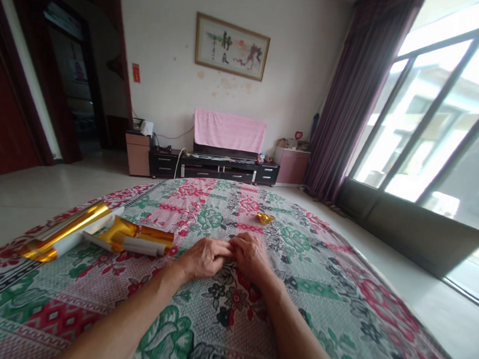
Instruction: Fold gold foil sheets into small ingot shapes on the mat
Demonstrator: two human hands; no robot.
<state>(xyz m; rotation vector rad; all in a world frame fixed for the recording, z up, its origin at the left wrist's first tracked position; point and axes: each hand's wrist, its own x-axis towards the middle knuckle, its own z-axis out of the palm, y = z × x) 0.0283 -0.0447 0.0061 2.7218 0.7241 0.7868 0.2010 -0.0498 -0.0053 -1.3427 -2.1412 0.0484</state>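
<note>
My left hand [210, 257] and my right hand [250, 254] meet low over the patterned cloth [167, 329], fingertips touching. Both have their fingers curled and pressed together; whatever lies between them, if anything, is hidden. Just beyond my right hand sits a small folded piece of shiny gold paper [265, 218]. To the left of my left hand lie curled sheets of gold paper with white backs [144, 239]. A longer roll of gold paper [71, 232] rests farther left, near the cloth's edge.
Across the tiled floor, a low black TV cabinet [206, 171] stands by the wall, with a pink cloth [229, 129] draped over the TV. A purple curtain [347, 94] and large windows [437, 118] are on the right. A dark doorway [78, 76] opens at the left.
</note>
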